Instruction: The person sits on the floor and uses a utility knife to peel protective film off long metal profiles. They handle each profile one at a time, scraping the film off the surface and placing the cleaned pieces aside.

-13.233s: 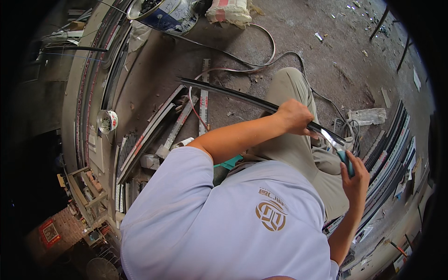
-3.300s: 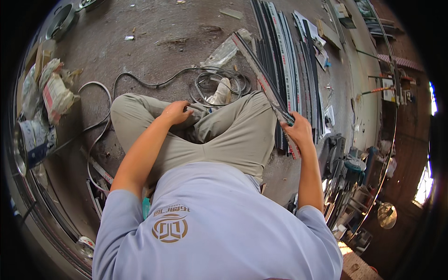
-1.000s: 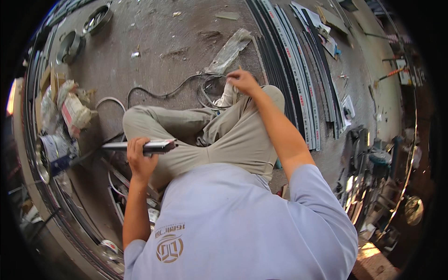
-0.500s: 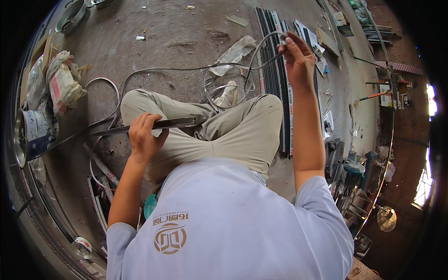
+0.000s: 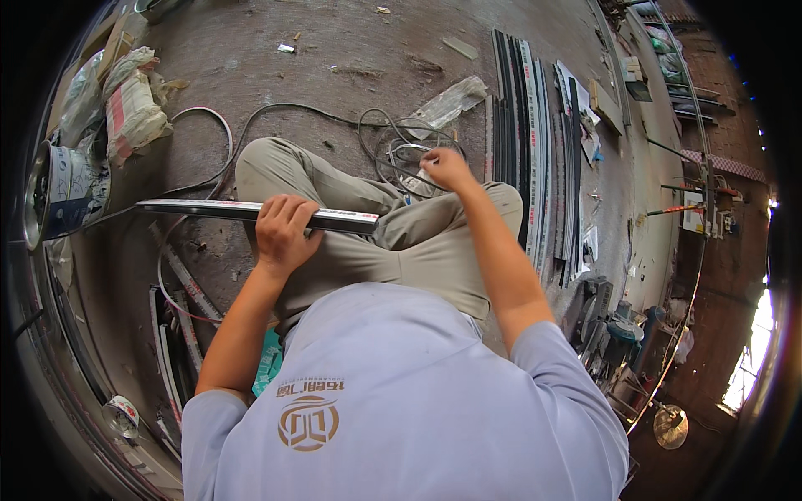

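Observation:
My left hand is closed over a dark metal profile bar, which lies across my left thigh. A white printed band runs along the bar, and its left end reaches out past my knee. In front of my right knee, my right hand is closed in a pinch with its back upward. A long, thin grey cord-like strip runs over the floor into loose coils by my shoe, and a loop of it meets my right fingertips. The exact grip is partly hidden by the fingers.
A bundle of long dark profiles lies on the floor at the right, with a crumpled clear plastic wrapper beside it. At the left are a metal can and a wrapped package. Tools crowd the right side.
My right hand has come down from above the profile bundle towards my right knee, the raised strip dropping with it. The bar in my left hand has turned, so its white band now shows.

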A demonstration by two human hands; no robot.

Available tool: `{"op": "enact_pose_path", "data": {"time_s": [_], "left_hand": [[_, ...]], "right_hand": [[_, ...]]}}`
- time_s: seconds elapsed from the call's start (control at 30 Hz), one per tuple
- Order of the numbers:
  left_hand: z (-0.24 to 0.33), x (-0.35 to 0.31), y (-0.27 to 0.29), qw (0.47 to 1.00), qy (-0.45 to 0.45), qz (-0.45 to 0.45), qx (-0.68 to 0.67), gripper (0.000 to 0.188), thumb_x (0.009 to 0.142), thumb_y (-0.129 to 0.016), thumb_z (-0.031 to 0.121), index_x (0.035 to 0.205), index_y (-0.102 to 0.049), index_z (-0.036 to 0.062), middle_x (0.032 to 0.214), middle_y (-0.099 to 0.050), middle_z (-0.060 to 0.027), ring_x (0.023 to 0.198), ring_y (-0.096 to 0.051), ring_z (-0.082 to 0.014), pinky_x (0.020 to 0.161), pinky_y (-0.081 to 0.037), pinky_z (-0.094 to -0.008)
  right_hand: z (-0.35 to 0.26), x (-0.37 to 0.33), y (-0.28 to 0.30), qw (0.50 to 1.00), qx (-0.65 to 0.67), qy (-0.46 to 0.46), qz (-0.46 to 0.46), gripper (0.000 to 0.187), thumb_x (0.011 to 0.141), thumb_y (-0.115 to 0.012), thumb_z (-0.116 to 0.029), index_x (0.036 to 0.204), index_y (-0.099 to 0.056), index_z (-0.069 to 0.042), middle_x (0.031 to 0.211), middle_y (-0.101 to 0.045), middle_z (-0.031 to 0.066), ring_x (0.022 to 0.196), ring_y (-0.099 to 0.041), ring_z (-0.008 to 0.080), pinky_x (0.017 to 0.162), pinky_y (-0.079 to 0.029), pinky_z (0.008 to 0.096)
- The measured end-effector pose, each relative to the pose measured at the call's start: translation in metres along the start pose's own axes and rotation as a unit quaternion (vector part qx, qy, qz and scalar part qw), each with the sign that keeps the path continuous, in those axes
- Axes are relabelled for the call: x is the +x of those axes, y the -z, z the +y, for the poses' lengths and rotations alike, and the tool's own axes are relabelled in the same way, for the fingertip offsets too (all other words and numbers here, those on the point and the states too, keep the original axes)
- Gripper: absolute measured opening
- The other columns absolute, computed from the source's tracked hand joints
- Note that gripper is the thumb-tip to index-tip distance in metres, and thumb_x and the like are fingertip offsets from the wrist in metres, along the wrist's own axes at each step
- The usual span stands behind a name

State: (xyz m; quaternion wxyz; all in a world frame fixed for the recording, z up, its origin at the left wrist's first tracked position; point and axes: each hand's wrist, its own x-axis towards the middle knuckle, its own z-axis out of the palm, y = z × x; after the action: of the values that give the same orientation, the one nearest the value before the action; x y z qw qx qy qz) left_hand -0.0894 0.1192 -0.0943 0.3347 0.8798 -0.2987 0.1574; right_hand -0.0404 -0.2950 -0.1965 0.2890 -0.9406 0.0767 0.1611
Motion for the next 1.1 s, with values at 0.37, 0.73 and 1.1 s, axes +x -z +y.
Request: {"op": "enact_pose_path", "data": {"time_s": [0.37, 0.73, 1.1], "left_hand": [[0.001, 0.002, -0.011, 0.999, -0.003, -0.001, 0.033, 0.034, 0.069, -0.081, 0.012, 0.099, -0.067, 0.0108, 0.093, -0.068, -0.0065, 0.089, -0.067, -0.0319, 0.086, -0.052, -0.0432], [0.004, 0.012, -0.015, 0.998, -0.009, -0.022, 0.057, 0.032, 0.069, -0.081, 0.010, 0.097, -0.066, 0.0109, 0.091, -0.068, -0.0078, 0.086, -0.067, -0.0329, 0.083, -0.052, -0.0440], [0.005, 0.014, -0.023, 0.997, 0.009, -0.025, 0.067, 0.031, 0.068, -0.081, 0.014, 0.095, -0.067, 0.0115, 0.091, -0.068, -0.0078, 0.088, -0.067, -0.0327, 0.083, -0.050, -0.0445]], "right_hand": [[0.020, -0.011, -0.099, 0.986, -0.096, 0.089, -0.101, 0.016, 0.085, -0.072, -0.020, 0.097, -0.078, -0.011, 0.109, -0.072, 0.0123, 0.108, -0.069, 0.0354, 0.093, -0.057, 0.0454], [-0.008, 0.002, -0.113, 0.948, -0.196, 0.015, -0.248, 0.052, 0.090, -0.065, -0.019, 0.139, -0.054, -0.004, 0.144, -0.059, 0.0226, 0.127, -0.063, 0.0413, 0.105, -0.054, 0.0503], [-0.002, 0.007, -0.108, 0.993, -0.033, -0.042, -0.105, 0.022, 0.084, -0.069, -0.018, 0.101, -0.082, -0.015, 0.109, -0.078, 0.0171, 0.106, -0.073, 0.0378, 0.094, -0.058, 0.0465]]}}
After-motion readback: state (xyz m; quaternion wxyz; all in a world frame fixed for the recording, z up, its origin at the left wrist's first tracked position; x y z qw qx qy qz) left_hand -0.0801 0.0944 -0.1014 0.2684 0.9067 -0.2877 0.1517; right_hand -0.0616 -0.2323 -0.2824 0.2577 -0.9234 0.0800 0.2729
